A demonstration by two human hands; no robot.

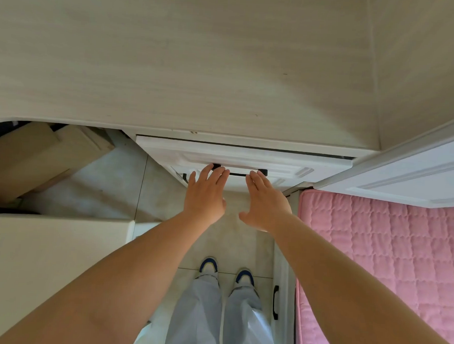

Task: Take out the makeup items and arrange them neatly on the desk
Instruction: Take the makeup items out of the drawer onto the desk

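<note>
- Desk: pale wood-grain top, filling the upper part of the view. No makeup items can be seen on it or anywhere else in view.
- Drawer: white panelled front set just under the desk's front edge, with a thin dark gap along its top. What it holds is hidden.
- Drawer handle: dark bar across the middle of the drawer front, partly covered by both hands; only the stretch between them and its two end mounts show.
- Left hand: back upward, fingers straight and close together, fingertips lying over the left end of the handle. Whether they hook under the bar cannot be told from here.
- Right hand: back upward, fingers straight and together, thumb spread out to the side, fingertips at the right part of the handle. It holds nothing that shows.
- Both forearms: bare, reaching forward from the bottom corners, the hands just beside each other but apart.
- Second dark handle: lower down on the cabinet front, left of the left hand, only partly visible.
- Bed with pink quilted cover: on the right, close beside the drawer unit.
- White box-like surface: on the left, near the left forearm.
- Cardboard pieces: under the desk at the left, leaning at an angle.
- Person's legs: light trousers and white shoes with blue toes, standing on a pale tiled floor.
</note>
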